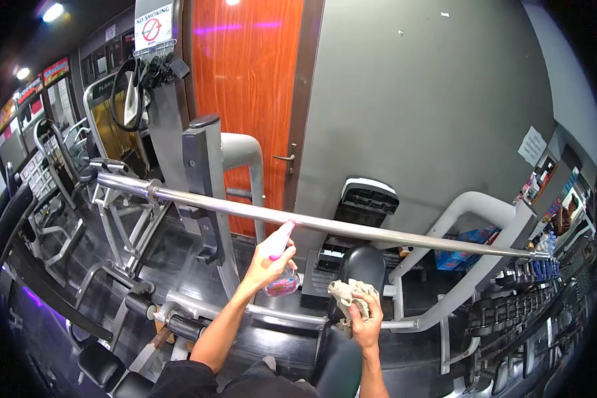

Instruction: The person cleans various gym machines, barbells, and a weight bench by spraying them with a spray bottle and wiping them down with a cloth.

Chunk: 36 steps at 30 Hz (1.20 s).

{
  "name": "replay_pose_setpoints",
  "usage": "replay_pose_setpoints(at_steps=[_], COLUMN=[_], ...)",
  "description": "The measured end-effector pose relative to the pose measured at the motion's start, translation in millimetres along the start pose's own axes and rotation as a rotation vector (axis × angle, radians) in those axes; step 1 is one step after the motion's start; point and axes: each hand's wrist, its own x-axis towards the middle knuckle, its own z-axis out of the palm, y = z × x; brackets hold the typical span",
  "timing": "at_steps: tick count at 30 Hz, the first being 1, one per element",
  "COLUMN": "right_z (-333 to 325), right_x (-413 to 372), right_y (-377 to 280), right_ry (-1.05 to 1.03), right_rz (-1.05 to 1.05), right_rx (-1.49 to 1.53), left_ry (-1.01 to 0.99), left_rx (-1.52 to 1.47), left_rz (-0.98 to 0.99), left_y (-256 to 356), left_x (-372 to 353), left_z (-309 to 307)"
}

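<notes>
A spray bottle (282, 284) with a pink and white head is in my left hand (269, 264), its nozzle close to the underside of a long metal barbell (351, 229). The barbell lies across the uprights of a bench rack. My right hand (365, 322) is closed around a crumpled beige cloth (355, 295), below the bar and in front of the dark padded bench (363, 268).
A grey rack upright (209, 192) stands left of my hands, a curved grey frame (444, 222) to the right. Behind are a wooden door (245, 79) and a grey wall. Dumbbell racks (511, 308) stand at the right, gym machines at the left.
</notes>
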Motion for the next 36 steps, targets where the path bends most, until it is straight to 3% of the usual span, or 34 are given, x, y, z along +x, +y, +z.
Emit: replay_pose_setpoints(at_steps=[7, 10, 13, 15, 17, 19, 23, 29, 33, 36], right_z=[22.6, 37.8, 69.8, 91.9, 127.5, 153.8, 176.5, 114.0, 39.8, 35.3], right_x=[25.3, 41.2, 75.1, 96.9, 114.6, 124.8, 146.2, 138.5, 124.3, 126.3], right_y=[-14.7, -15.9, -25.7, -16.6, -18.1, -12.9, -35.9, -15.7, 2.0, -5.5], right_ry=[-0.030, 0.091, 0.186, 0.029, -0.083, -0.077, -0.314, -0.294, -0.199, -0.229], right_rz=[-0.050, -0.084, -0.314, -0.443, -0.659, -0.831, -0.992, -0.937, -0.829, -0.825], right_rx=[-0.040, -0.124, -0.358, -0.594, -0.725, -0.719, -0.573, -0.705, -0.940, -0.961], left_ry=[-0.073, -0.065, -0.171, -0.039, -0.032, 0.031, 0.010, -0.032, -0.186, -0.164], left_rx=[-0.011, -0.010, 0.094, 0.009, -0.012, -0.015, -0.063, -0.200, -0.053, -0.030], left_rz=[0.021, -0.001, 0.034, 0.051, 0.067, 0.024, -0.006, -0.051, -0.010, -0.021], left_y=[-6.2, -4.4, -2.7, -1.2, -0.1, -0.5, -11.0, -0.1, 8.6, 18.4], left_x=[7.5, 6.5, 2.4, -7.9, -21.2, -41.5, -68.9, -98.9, -113.8, -118.7], left_z=[-3.4, -7.5, -14.7, -16.0, -23.5, -34.3, -48.0, -45.0, -61.7, -66.3])
